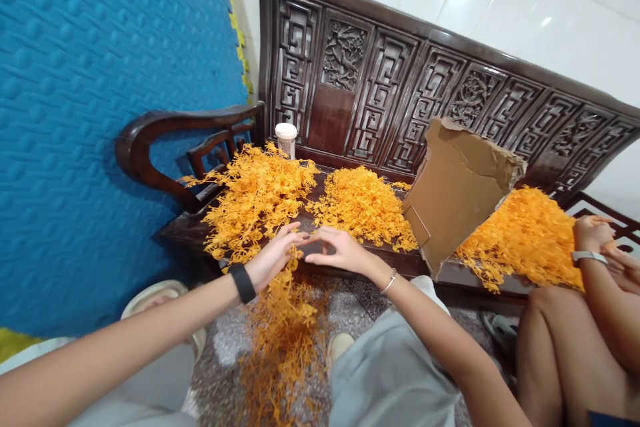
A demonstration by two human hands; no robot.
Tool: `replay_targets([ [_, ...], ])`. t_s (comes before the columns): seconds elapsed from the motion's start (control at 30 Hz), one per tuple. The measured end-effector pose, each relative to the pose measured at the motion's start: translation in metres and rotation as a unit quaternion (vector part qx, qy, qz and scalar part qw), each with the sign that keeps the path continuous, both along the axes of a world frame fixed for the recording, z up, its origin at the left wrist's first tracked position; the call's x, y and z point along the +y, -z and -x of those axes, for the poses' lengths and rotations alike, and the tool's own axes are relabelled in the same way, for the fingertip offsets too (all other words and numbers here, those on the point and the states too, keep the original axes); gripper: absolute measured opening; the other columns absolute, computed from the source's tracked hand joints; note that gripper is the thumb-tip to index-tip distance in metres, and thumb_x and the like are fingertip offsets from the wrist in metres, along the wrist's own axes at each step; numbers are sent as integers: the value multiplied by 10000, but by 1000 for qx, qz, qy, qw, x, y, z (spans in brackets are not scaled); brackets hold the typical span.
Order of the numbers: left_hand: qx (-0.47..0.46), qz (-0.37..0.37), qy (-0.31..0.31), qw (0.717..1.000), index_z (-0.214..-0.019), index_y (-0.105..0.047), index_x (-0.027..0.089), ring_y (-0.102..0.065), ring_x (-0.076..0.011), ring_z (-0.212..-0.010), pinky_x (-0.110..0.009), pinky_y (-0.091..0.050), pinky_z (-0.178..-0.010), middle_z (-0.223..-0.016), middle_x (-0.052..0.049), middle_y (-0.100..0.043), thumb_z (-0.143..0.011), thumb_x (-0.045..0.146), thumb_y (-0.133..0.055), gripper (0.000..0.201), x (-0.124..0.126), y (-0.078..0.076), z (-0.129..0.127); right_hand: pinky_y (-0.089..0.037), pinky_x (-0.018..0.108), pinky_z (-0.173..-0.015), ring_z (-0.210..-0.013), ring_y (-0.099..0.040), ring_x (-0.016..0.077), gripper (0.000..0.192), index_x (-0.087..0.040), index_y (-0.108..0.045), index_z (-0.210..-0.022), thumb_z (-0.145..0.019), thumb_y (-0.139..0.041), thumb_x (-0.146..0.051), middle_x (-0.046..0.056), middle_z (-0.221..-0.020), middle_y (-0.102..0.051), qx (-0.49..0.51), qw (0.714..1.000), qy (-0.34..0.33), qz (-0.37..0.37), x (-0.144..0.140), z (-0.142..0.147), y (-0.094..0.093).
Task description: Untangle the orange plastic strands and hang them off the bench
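At the centre of the frame the left hand (273,257) and the right hand (340,250) meet fingertip to fingertip over the front edge of the wooden bench seat (350,260). Both pinch at an orange plastic sprig (285,307) that trails down from the hands toward the floor. The left grip is closed on the sprig's top. The right hand's fingers are drawn together at the same spot, but whether they actually clamp a strand is too small to tell.

To work such a piece well, I judge that a light fingertip pinch near a branching point suits it best, pulling along the stem so the thin fronds do not snap or tangle.

The sprigs are wiry, feathery and finely branched. They are heaped in loose piles: one at centre left (255,203), one in the middle (363,203), and one at the right (525,233). A torn, stiff brown cardboard sheet (455,190) leans between the middle and right heaps. A small white-lidded jar (286,138) stands against the dark carved backrest (380,87). Another person's hand (593,233) rests at the right heap.
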State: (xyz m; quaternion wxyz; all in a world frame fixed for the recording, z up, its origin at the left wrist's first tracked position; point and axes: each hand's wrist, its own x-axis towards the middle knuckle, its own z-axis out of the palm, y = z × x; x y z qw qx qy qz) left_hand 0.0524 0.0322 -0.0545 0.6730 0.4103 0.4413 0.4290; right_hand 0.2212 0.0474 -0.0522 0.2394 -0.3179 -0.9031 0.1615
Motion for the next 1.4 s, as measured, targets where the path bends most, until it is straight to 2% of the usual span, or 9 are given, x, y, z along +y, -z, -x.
replay_targets([
  [0.2,59,-36,17,997,-1091,-436,225,-484,-183,-1017,-278,-403,-753,-1047,-45,-550,-692,307,-487,411,-7,-8,-7,-396,260,-749,-817,-512,147,185,-154,-525,-932,-793,-475,-264,71,-908,-566,-38,996,-31,-78,2,16,15],
  [0.4,153,-93,41,983,-865,-490,200,-536,-150,-705,-227,-393,-524,-740,5,-547,-682,402,-524,274,-2,-11,-1,-394,210,-650,-664,-492,102,160,-149,-549,-824,-807,-455,-277,22,-745,-562,19,999,-45,-4,3,13,8],
  [0.53,157,-96,77,980,-732,-483,180,-519,-115,-590,-199,-350,-432,-688,18,-521,-666,423,-539,259,2,-8,1,-385,198,-643,-656,-482,91,134,-154,-546,-767,-802,-447,-238,7,-724,-547,36,998,-42,33,3,8,5],
  [0.67,148,-73,92,982,-707,-461,173,-430,-62,-401,-182,-254,-365,-589,45,-494,-651,382,-555,236,5,-6,2,-369,185,-602,-605,-446,78,62,-148,-520,-701,-742,-488,-181,-12,-667,-495,40,999,-1,32,8,-1,8],
  [0.83,114,-67,101,986,-699,-474,167,-346,-34,-379,-166,-192,-384,-543,50,-502,-621,287,-572,173,5,-7,-1,-354,179,-587,-602,-434,76,27,-152,-502,-672,-697,-506,-164,-21,-662,-475,46,998,18,29,13,-5,11],
  [1.0,162,-51,31,985,-685,-509,177,-350,-58,-410,-173,-166,-383,-533,39,-499,-593,279,-588,159,0,-21,11,-336,192,-580,-575,-423,81,133,-152,-482,-603,-710,-412,-113,-22,-594,-464,91,988,128,-5,34,-41,12],
  [1.13,184,-86,-27,979,-703,-525,198,-430,-92,-496,-171,-212,-393,-583,28,-526,-586,307,-611,181,-3,-35,27,-350,194,-539,-543,-436,83,90,-149,-493,-646,-710,-430,-142,-18,-605,-485,182,957,222,41,46,-66,10],
  [1.27,187,-117,-41,974,-722,-526,201,-464,-103,-543,-174,-237,-399,-613,27,-541,-609,329,-593,183,-6,-39,22,-374,199,-551,-562,-466,82,149,-150,-536,-760,-766,-470,-283,-9,-654,-526,142,975,132,106,24,-37,6],
  [1.4,163,-165,-32,972,-695,-520,178,-499,-114,-599,-208,-356,-490,-654,16,-540,-601,300,-598,172,-6,-37,7,-379,196,-559,-571,-473,78,254,-171,-528,-797,-734,-529,-417,-7,-701,-553,79,993,24,87,-10,8,0],
])
